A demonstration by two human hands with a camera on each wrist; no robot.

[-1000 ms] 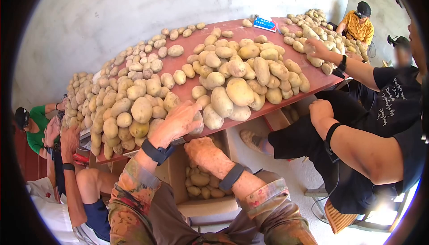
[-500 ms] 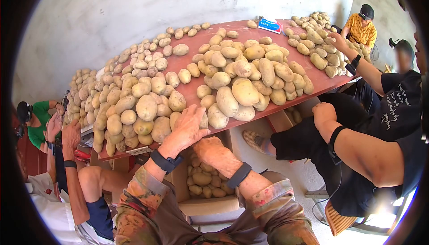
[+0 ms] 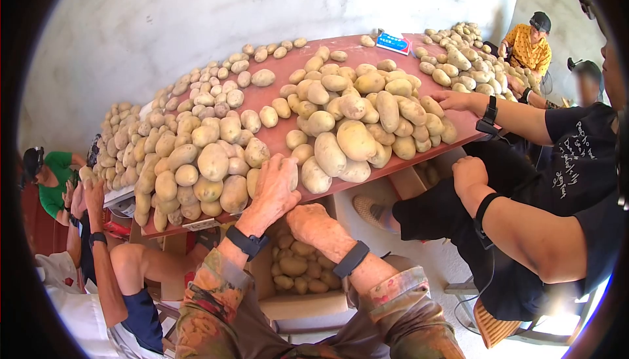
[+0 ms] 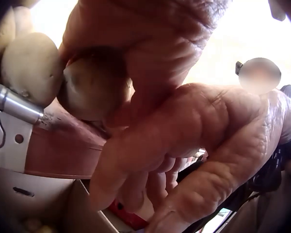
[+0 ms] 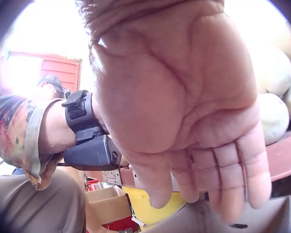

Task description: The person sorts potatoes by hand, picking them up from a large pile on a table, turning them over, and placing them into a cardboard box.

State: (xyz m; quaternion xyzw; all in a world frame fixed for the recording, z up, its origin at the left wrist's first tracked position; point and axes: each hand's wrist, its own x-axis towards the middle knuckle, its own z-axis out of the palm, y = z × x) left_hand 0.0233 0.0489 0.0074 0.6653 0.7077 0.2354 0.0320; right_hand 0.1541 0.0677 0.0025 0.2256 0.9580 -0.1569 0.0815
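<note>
In the head view my left hand is at the front edge of the red table, beside the potato pile. The left wrist view shows its thumb and fingers curled round a potato, which touches or nearly touches another potato. My right hand lies close beside the left one, over a cardboard box of potatoes. In the right wrist view the right palm faces the camera, fingers hanging loosely, holding nothing.
Large potatoes are heaped on the table to the right, with another heap left. Behind lie smaller potatoes and a blue-and-white box. People sit at both sides; a neighbour's hand reaches the right heap.
My two hands have come closer together at the table edge, the left slightly to the right. The right neighbour's hand has moved from the far heap to the nearer one.
</note>
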